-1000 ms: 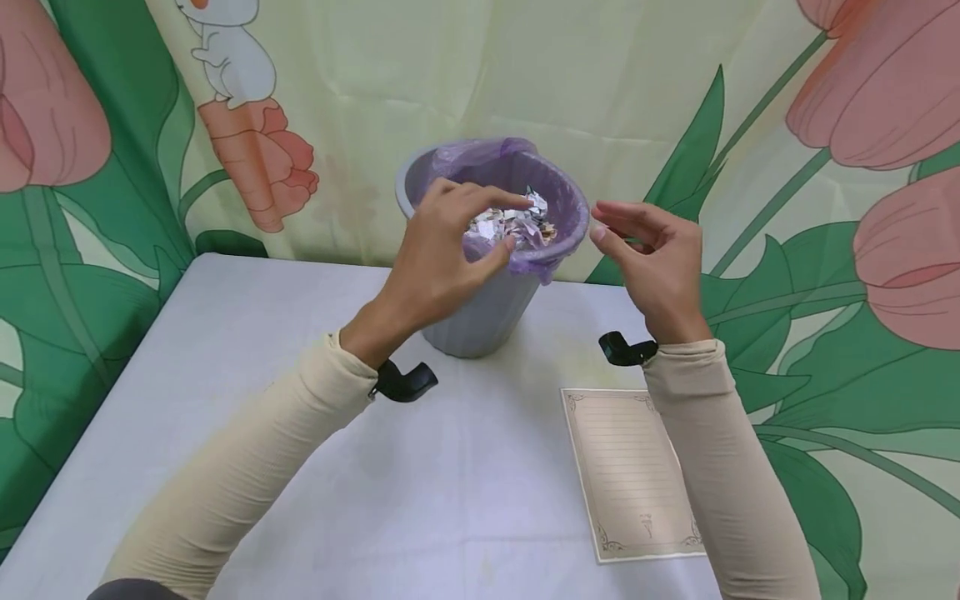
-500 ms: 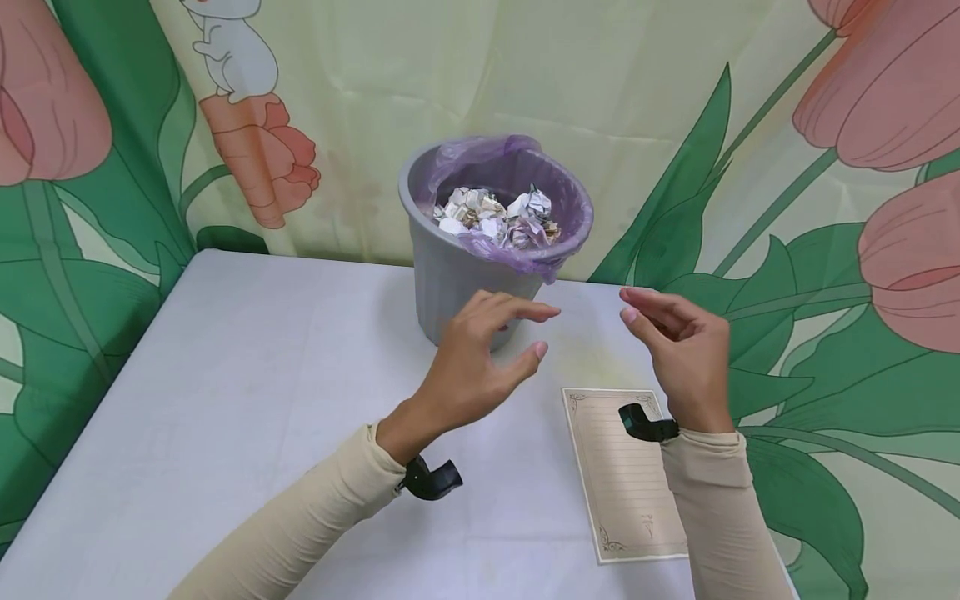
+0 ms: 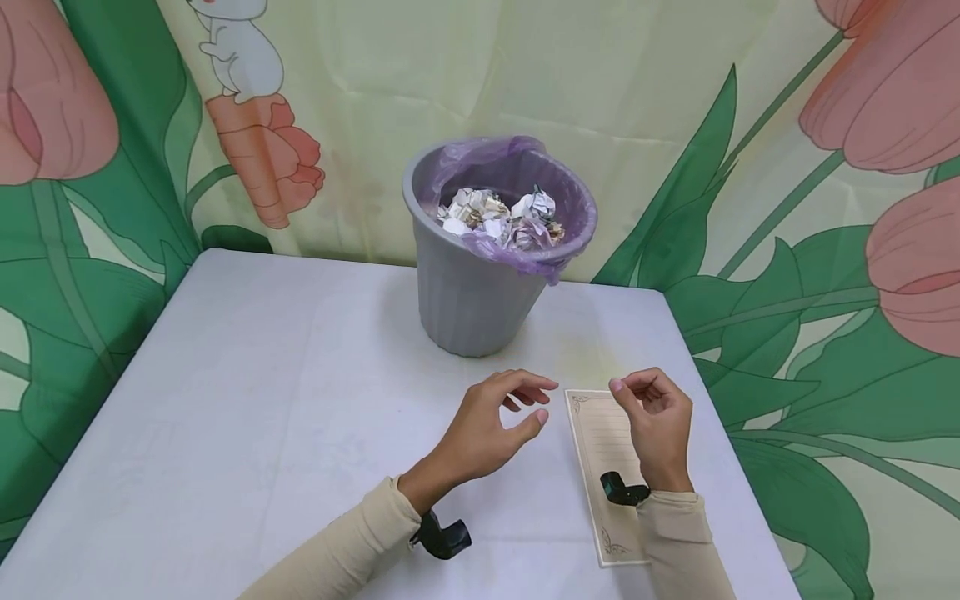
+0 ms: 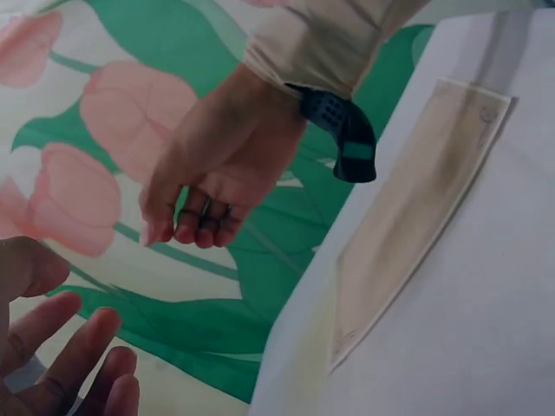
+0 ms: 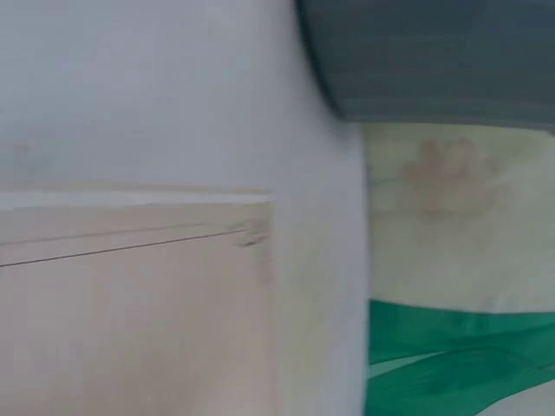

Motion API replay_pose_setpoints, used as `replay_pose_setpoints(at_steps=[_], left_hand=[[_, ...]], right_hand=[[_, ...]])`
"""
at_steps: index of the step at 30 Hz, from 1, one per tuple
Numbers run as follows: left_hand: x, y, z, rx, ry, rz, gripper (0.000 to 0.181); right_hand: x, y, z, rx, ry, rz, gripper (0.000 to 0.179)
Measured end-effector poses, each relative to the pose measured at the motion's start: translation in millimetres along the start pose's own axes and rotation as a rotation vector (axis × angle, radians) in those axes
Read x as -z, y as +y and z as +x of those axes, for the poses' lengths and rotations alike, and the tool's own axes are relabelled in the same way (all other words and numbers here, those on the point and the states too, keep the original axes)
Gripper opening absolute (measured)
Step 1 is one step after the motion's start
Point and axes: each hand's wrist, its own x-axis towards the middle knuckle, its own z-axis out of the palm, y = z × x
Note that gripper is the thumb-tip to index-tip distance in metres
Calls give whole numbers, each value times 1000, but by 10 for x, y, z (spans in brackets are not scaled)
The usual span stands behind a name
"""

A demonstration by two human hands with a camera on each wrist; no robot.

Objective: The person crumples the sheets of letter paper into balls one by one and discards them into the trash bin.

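Observation:
Over the white table, my left hand [image 3: 487, 429] hovers with loosely bent fingers and nothing in its grasp. To its right, my right hand [image 3: 662, 425] is above a beige lined sheet of writing paper [image 3: 600, 450] with ornate corners; its fingers curl loosely and hold nothing visible. The left wrist view has the left fingers [image 4: 74, 355] at the lower left and the right hand [image 4: 217, 165] apart from the paper [image 4: 416, 208]. Neither hand appears in the right wrist view, where the paper [image 5: 130, 321] lies flat. The right forearm covers part of the sheet in the head view.
A grey bin [image 3: 480, 300] with a purple liner [image 3: 573, 208] stands near the table's back edge. Several crumpled papers [image 3: 480, 210] lie inside it. A curtain printed with tulips [image 3: 885, 108] hangs behind and beside the table [image 3: 300, 400].
Both hands have drawn back from the bin's rim toward the table's front. The right hand has come over the paper and its fingers are more curled. Bin and paper stay put.

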Motion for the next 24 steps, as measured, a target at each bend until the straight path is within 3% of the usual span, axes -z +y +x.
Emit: replay_pose_setpoints(at_steps=[5, 12, 24], left_hand=[[-187, -146, -119, 87, -29, -53, 33], [-470, -285, -254, 146, -79, -130, 37], [-844, -392, -325, 277, -110, -287, 47]], right_hand=[[102, 240, -185, -50, -25, -65, 20], [362, 444, -339, -127, -55, -172, 42], [812, 681, -449, -258, -46, -395, 55]])
